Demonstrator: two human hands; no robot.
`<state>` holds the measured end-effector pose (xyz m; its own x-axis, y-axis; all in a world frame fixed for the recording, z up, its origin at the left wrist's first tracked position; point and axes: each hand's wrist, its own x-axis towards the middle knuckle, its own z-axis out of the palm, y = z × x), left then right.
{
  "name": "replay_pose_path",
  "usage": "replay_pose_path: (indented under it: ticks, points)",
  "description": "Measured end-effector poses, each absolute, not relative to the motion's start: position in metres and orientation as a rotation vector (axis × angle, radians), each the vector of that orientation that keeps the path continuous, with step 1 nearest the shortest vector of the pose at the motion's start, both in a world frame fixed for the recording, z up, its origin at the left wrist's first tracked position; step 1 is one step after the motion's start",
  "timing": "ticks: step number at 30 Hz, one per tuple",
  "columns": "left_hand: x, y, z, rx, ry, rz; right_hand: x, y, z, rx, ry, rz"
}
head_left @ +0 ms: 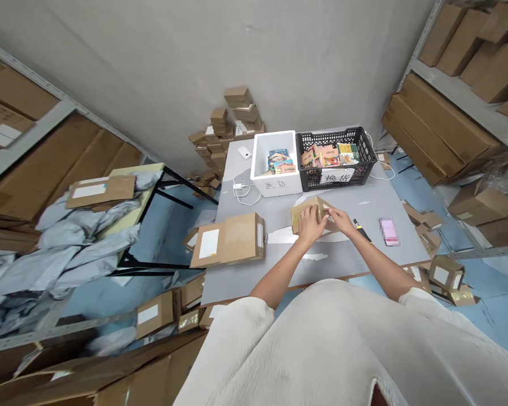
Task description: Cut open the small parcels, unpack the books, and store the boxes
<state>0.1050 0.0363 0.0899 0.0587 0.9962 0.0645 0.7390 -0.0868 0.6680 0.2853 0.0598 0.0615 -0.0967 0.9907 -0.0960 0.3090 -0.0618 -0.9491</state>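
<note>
A small cardboard box with shiny tape on it sits on the grey table in front of me. My left hand lies over its near side, fingers curved onto the cardboard and holding it. At the box's right end, my right hand has its fingers pinched together close to the taped edge; what is between them is too small to tell. A black and yellow tool, which looks like a utility knife, lies just right of that hand. Farther right rests a pink-screened phone.
Behind the box stand a white foam bin and a black crate, both holding booklets. Larger cardboard boxes occupy the table's left. A white cable lies near the bin. Parcels, stacked boxes and shelves surround the table.
</note>
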Motion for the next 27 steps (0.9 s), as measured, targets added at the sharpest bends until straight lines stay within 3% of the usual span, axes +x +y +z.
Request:
replay_pose_path:
  ticks: [6,12,20,27]
  points:
    - [0.049,0.02,0.071,1.731,1.874,0.762,0.279,0.054,0.035,-1.785,-1.514,1.184]
    - [-0.001,0.003,0.042,1.491,1.879,0.865,0.267,0.042,0.024,-1.764,-1.46,1.315]
    - [0.044,0.004,0.001,1.4,1.733,0.841,0.319,0.022,0.022,-1.844,-1.449,1.097]
    - [0.07,-0.001,-0.012,1.554,1.81,0.82,0.374,0.013,0.001,-1.717,-1.357,1.143]
